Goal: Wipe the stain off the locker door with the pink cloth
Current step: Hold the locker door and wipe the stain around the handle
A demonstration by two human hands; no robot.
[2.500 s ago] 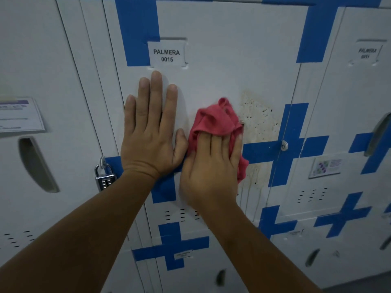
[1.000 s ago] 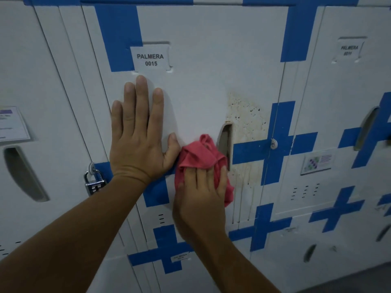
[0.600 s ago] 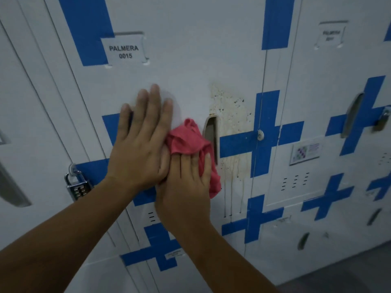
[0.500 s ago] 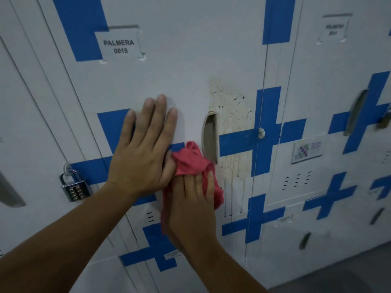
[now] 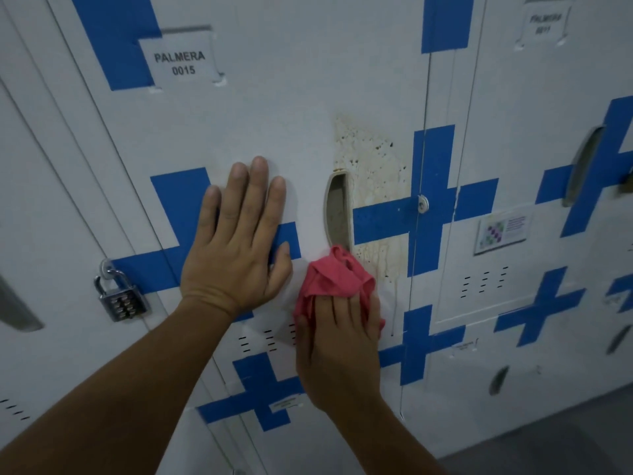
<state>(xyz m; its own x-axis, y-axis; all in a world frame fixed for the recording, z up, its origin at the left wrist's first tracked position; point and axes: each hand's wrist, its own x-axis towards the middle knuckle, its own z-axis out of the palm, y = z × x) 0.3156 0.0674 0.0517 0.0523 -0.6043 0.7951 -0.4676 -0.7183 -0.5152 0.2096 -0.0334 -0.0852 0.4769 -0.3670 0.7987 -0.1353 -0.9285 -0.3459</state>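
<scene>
while left hand [image 5: 236, 248] lies flat, fingers spread, on locker door [image 5: 291, 97], right hand [image 5: 337, 341] presses bunched pink cloth [image 5: 334, 277] just below handle recess [image 5: 337, 210]; stain [image 5: 371, 162] apparently beside.

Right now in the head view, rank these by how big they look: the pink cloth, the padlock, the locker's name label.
1. pink cloth, partly under the right hand
2. name label
3. padlock, close to the label

Pink cloth [image 5: 334, 279] bunched, pressed on white locker door [image 5: 291, 108] under right hand [image 5: 339, 344]. Brownish speckled stain [image 5: 371, 159] above that hand, drips running down beside the cloth.
</scene>
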